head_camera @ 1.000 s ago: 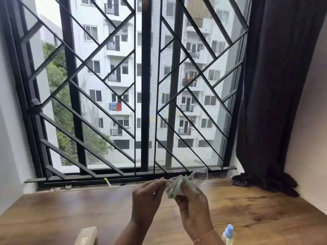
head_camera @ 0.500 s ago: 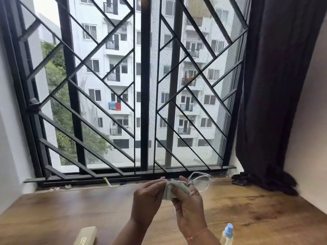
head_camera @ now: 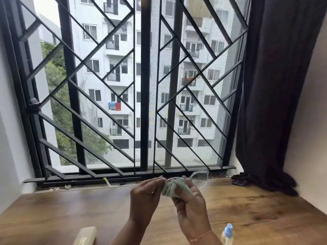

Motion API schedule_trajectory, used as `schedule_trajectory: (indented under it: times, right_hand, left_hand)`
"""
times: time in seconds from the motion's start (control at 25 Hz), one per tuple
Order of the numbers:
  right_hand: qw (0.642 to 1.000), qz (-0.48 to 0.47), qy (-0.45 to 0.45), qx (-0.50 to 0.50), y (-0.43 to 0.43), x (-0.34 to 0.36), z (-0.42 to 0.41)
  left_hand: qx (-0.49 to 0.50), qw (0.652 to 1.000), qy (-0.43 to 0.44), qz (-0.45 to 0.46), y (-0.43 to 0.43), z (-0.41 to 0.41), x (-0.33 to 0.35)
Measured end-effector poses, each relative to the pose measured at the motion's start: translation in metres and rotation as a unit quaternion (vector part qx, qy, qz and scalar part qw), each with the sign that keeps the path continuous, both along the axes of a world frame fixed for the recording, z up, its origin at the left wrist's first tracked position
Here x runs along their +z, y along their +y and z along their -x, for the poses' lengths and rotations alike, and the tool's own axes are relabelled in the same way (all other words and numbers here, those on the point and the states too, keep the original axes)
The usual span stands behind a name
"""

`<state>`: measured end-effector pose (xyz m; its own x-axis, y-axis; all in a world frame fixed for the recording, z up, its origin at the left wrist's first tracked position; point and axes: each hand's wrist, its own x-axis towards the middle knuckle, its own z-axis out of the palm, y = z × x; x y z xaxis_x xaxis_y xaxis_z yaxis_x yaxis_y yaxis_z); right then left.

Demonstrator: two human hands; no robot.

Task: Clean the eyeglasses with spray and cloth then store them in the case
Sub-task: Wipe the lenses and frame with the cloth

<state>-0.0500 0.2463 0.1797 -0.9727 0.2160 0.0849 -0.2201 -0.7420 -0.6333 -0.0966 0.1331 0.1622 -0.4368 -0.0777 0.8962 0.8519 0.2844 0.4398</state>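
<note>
Clear-framed eyeglasses (head_camera: 199, 179) are held up above the wooden table (head_camera: 256, 209), in front of the window's lower edge. My left hand (head_camera: 146, 197) pinches the frame at its left end. My right hand (head_camera: 192, 207) grips a pale green cloth (head_camera: 172, 189) bunched over the left lens, which the cloth hides. The right lens sticks out uncovered to the right. A cream eyeglass case (head_camera: 85, 236), closed, lies at the bottom edge to the left. A small spray bottle (head_camera: 227, 235) with a blue cap stands at the bottom right of my right wrist.
A black metal window grille (head_camera: 145, 103) rises right behind the table. A dark curtain (head_camera: 274, 103) hangs at the right and pools on the table's back right corner. White walls close in both sides. Small bits of litter lie on the sill (head_camera: 108, 182).
The eyeglasses have shifted slightly right and up in my hands. My right hand has rubbed the cloth across the left lens, and the right lens shows more.
</note>
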Motion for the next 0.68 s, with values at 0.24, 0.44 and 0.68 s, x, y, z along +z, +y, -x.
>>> schedule_trajectory:
  times: [0.24, 0.44, 0.68]
  right_hand:
    - [1.000, 0.009, -0.006, -0.011, -0.005, 0.000, 0.001]
    - [1.000, 0.013, -0.008, -0.016, 0.003, 0.010, 0.001]
    - [0.999, 0.039, -0.014, -0.032, 0.009, 0.014, -0.003]
  left_hand:
    - [0.009, 0.999, 0.001, 0.048, 0.000, -0.001, -0.005]
    - [0.006, 0.997, 0.017, 0.074, -0.002, 0.000, -0.004]
    - [0.006, 1.000, 0.016, 0.021, 0.000, -0.003, 0.000]
